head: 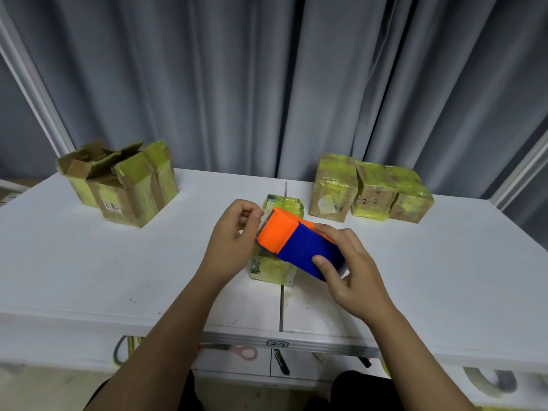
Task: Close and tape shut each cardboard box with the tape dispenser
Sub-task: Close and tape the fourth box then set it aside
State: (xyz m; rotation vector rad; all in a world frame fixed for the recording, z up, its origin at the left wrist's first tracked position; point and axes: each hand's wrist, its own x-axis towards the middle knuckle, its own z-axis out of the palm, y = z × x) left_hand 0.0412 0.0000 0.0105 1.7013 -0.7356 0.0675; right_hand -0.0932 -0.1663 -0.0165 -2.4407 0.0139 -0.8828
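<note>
An orange and blue tape dispenser (pixel 296 246) hovers over a small cardboard box (pixel 274 269) wrapped in yellowish tape at the table's middle. My right hand (pixel 350 274) grips the dispenser's blue end, thumb on its near side. My left hand (pixel 234 238) is at the orange toothed end, fingertips pinching at the tape's edge there. The box is mostly hidden under the dispenser and hands. At the far left stand two boxes (pixel 124 185) with the flaps of one open. Three taped boxes (pixel 369 189) sit in a row at the far right.
The white table (pixel 89 262) has a seam running down its middle. Grey curtains hang behind it. Under the front edge a shelf holds scissors (pixel 237 351) with pink handles and a dark pen (pixel 281 363).
</note>
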